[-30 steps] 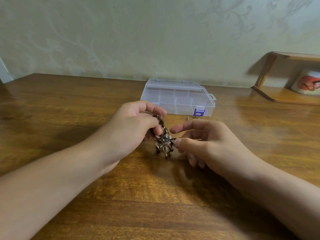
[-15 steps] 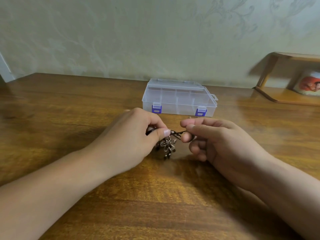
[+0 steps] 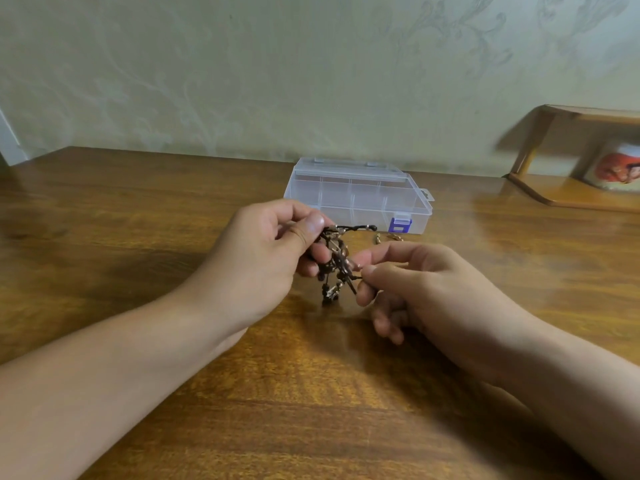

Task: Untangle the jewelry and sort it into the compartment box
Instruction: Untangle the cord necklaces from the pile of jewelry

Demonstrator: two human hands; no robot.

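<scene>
A dark tangle of jewelry (image 3: 335, 265), cords, beads and gold links, hangs just above the wooden table (image 3: 138, 220). My left hand (image 3: 263, 258) pinches its upper end between thumb and fingers. My right hand (image 3: 415, 285) pinches a strand low on its right side. Behind the hands sits the clear compartment box (image 3: 360, 194), lid down, with a purple latch (image 3: 400, 225) showing at its front right. Two small gold pieces (image 3: 388, 237) lie on the table in front of the box.
A wooden shelf (image 3: 575, 195) stands at the back right with a white and orange mug (image 3: 616, 168) inside it. The pale wall runs close behind the box.
My left hand has lifted the tangle's top end and turned it upright. My right hand has dropped lower and now pinches a lower strand; the box's left latch is hidden behind my left hand.
</scene>
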